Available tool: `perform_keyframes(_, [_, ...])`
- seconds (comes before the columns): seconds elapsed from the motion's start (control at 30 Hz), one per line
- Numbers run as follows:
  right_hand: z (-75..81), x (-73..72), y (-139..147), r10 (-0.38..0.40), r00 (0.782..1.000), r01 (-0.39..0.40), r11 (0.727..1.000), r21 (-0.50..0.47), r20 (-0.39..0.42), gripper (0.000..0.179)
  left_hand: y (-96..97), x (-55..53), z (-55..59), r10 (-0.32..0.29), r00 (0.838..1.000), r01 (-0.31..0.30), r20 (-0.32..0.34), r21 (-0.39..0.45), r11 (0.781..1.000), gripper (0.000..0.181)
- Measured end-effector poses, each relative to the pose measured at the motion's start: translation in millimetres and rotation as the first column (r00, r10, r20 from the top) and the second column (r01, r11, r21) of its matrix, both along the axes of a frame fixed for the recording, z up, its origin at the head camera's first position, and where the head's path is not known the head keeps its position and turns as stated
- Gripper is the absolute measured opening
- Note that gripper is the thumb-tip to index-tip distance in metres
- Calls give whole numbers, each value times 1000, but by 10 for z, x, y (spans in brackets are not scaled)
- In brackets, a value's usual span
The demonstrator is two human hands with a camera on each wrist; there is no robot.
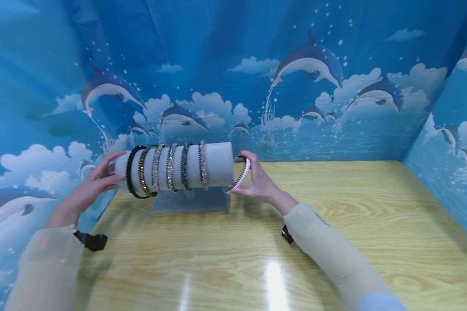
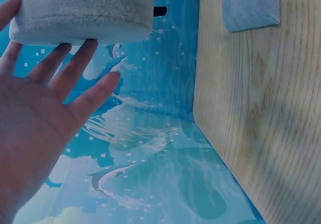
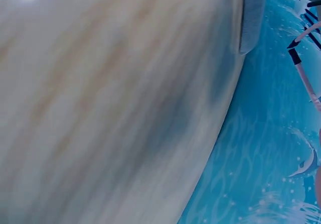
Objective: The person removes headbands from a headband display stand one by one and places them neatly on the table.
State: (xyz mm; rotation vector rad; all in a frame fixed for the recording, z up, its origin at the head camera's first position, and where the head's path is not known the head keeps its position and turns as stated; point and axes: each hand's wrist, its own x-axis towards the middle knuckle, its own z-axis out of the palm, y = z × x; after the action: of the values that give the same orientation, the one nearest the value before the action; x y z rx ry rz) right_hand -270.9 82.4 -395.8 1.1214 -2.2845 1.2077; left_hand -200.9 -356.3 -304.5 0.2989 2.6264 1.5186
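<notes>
A grey plush display roll [image 1: 218, 166] lies level on its stand and carries a row of headbands, among them a black one [image 1: 129, 172], a gold one [image 1: 142, 170] and several beaded ones [image 1: 170, 167]. At its left end my left hand [image 1: 87, 190] rests extended fingers against the roll; in the left wrist view these fingers [image 2: 75, 73] are spread and fairly straight. Just off the right end, my right hand [image 1: 258, 179] pinches a pale pink headband [image 1: 246, 172] with inner teeth between thumb and fingers. Part of this headband [image 3: 307, 83] shows in the right wrist view.
The stand's grey base [image 1: 190, 203] sits on the wood-grain table [image 1: 334, 216]. Behind and at both sides hang blue sheets [image 1: 218, 65] printed with dolphins, close to the table's back edge.
</notes>
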Motion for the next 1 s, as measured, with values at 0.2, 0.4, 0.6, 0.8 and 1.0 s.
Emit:
perform_keyframes(0.2, [-5,123,215,-123,992,118,986,118,30,113,34,-7,24,-5,1000,5,-1,-16,1000,61])
perform_keyframes(0.4, [126,242,468,-180,982,170,974,150,60,114,7,-19,28,-4,1000,4,-6,-17,1000,62])
perform_keyframes(0.6, [254,228,713,-83,995,79,994,70,56,114,-11,-12,24,1,1000,-1,5,-2,1000,61])
perform_keyframes(0.8, [361,165,908,-104,993,98,991,96,62,109,-8,2,13,0,1000,0,23,13,1000,62])
perform_keyframes(1.0, [424,107,1029,-190,968,156,967,200,165,104,11,10,3,-5,1000,5,14,15,1000,61])
